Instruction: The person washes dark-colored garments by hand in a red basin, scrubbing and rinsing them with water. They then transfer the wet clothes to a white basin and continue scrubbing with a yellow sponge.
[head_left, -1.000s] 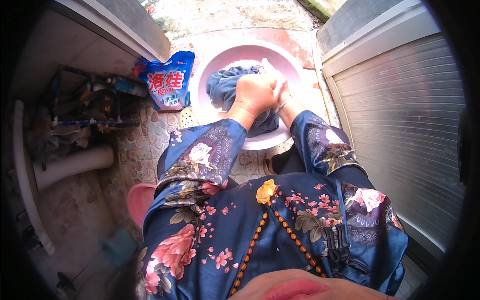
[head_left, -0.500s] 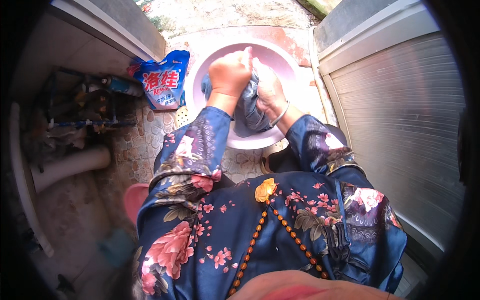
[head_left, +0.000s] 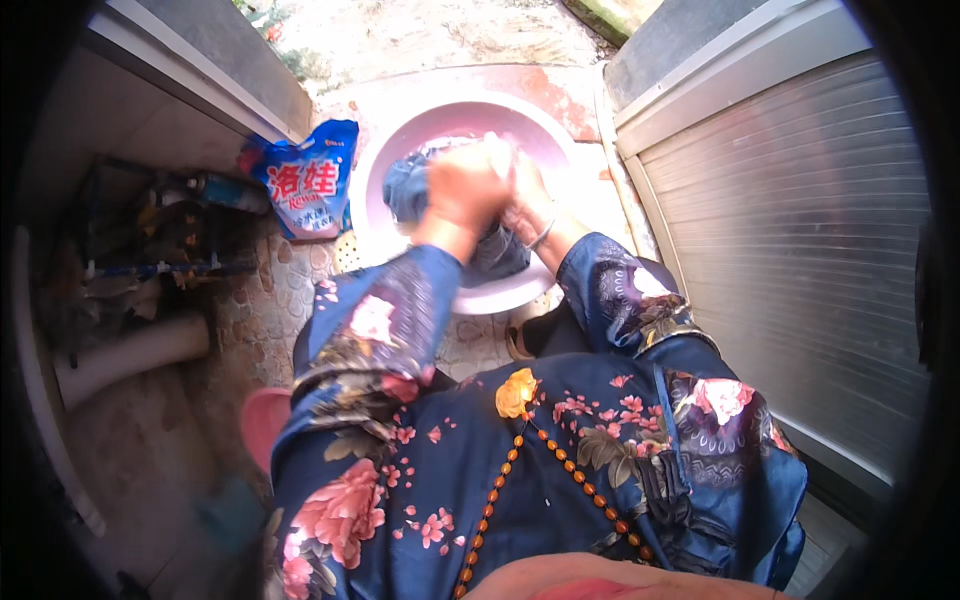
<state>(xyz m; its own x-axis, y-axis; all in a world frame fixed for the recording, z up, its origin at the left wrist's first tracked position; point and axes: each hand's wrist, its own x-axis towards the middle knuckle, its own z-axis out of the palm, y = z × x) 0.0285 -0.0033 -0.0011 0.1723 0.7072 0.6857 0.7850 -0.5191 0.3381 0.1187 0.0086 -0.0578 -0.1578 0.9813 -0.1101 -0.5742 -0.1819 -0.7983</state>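
A pale pink basin [head_left: 490, 300] stands on the floor in front of me, with a wet blue denim-like garment [head_left: 405, 190] bunched inside it. My left hand [head_left: 465, 190] is closed in a fist over the cloth, its fingers smeared by motion. Close against it, my right hand [head_left: 530, 208] grips the same garment, with a bracelet at the wrist. Folds of the cloth lie to the left of my left hand and below both hands. Exactly where the fingers press into the fabric is hidden.
Left of the basin stands a blue plastic detergent bag [head_left: 308, 180]. A dark rack [head_left: 170, 225] with bottles is farther left, above a white pipe-like piece [head_left: 135, 355]. A ribbed metal door panel [head_left: 770, 220] borders the right side. Something pink [head_left: 265, 425] sits by my left side.
The view has shifted slightly, so the basin sits lower and more to the left. My left hand is now blurred by motion, and more of the garment shows at its left.
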